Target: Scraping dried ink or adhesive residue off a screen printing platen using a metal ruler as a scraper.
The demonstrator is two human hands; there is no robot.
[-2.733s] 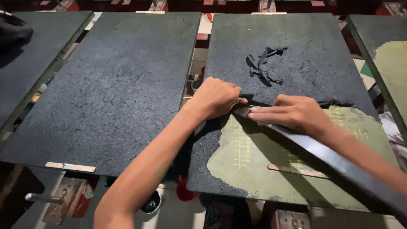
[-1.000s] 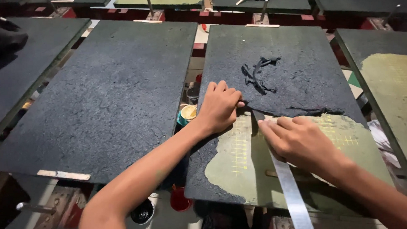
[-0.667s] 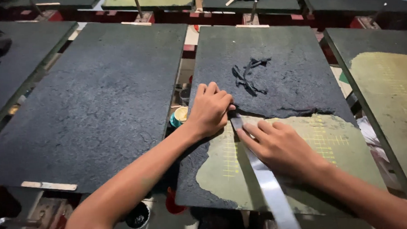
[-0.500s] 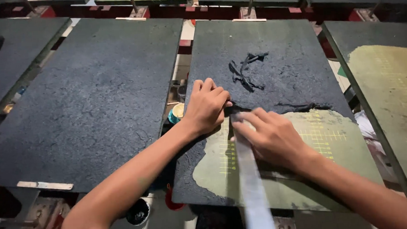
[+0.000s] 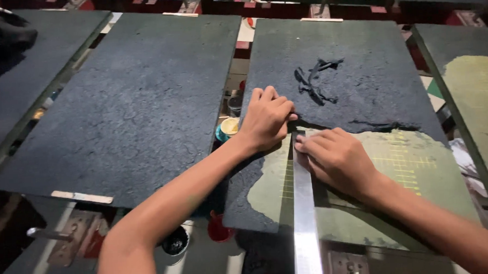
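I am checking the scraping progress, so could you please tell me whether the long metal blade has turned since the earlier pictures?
Yes. The metal blade earlier lay slanted toward the board's right edge; now it runs almost straight down toward its near edge, under both hands.

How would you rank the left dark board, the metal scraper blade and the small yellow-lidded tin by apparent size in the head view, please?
1. Left dark board, by far the largest.
2. Metal scraper blade, long and narrow, and nearer the camera, which flatters it.
3. Yellow-lidded tin, smallest, partly hidden.
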